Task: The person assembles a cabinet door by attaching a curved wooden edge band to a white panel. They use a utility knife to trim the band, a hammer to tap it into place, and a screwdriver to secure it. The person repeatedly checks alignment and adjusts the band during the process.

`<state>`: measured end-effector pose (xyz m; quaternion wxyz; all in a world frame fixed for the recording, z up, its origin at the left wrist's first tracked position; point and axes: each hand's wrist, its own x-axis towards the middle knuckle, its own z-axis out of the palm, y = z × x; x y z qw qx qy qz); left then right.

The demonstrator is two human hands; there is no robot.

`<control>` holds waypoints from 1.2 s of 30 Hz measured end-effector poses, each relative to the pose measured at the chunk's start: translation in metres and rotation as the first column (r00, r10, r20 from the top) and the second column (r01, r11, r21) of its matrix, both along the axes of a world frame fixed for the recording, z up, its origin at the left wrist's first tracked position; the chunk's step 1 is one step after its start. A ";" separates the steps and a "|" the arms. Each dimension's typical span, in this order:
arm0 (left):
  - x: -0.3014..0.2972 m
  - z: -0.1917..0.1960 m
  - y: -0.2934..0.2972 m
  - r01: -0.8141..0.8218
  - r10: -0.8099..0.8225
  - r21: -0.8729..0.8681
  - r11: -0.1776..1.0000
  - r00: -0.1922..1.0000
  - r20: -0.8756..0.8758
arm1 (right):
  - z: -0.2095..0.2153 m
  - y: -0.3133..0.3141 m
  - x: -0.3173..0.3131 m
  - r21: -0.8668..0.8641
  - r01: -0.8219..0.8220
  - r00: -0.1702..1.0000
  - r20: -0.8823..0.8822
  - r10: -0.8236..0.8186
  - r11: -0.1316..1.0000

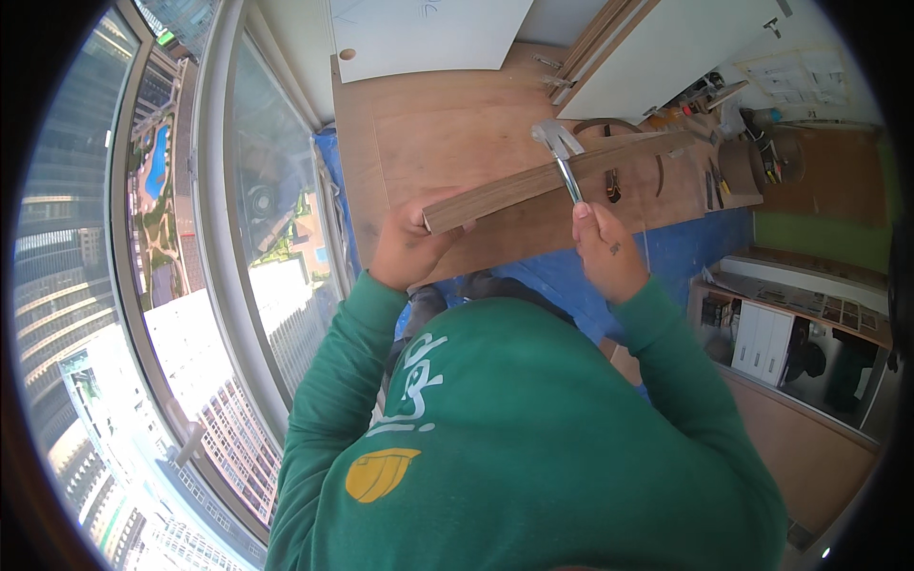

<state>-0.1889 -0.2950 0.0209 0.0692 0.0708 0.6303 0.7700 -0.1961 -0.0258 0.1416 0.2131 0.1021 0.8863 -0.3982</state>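
Note:
My left hand (407, 246) is closed round the near left end of a long, narrow brown wooden board (495, 197). The board slants up toward the far right, above a plywood work surface. A claw hammer (568, 177) with a shiny metal shaft is in my right hand (606, 249), my fingers wrapped round its lower part. Its head lies just beyond the board's far edge, and the shaft crosses over the board. Whether the hammer touches the board I cannot tell. Just below the board, a black and yellow hand tool (612, 186) lies on the plywood.
Tall windows (271, 181) run along my left. The plywood surface (428, 124) bears a white panel (419, 43) at the back and assorted tools (719, 181) at the right. Blue sheeting (705, 249) covers the floor. A low shelf unit (762, 338) stands on the right.

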 end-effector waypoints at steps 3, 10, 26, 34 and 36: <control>-0.001 -0.003 0.000 0.001 -0.001 0.028 1.000 1.000 0.008 | 0.001 -0.026 0.009 -0.006 -0.098 0.993 -0.062 0.097 0.995; 0.001 -0.012 0.000 0.018 -0.015 0.038 0.999 0.996 -0.091 | -0.002 -0.072 0.025 -0.035 -0.320 0.934 -0.177 0.309 0.947; 0.002 0.002 -0.002 -0.075 0.068 -0.057 0.996 0.990 -0.122 | -0.003 -0.086 0.018 -0.228 -0.473 0.880 -0.183 0.439 0.851; 0.002 -0.006 0.003 -0.022 0.025 0.049 0.999 0.998 -0.049 | 0.031 -0.041 0.026 -0.340 -0.274 0.961 -0.120 0.248 0.899; 0.004 -0.004 0.004 -0.045 0.050 0.077 0.996 0.997 -0.060 | 0.025 -0.027 0.024 -0.305 -0.223 0.973 -0.134 0.190 0.926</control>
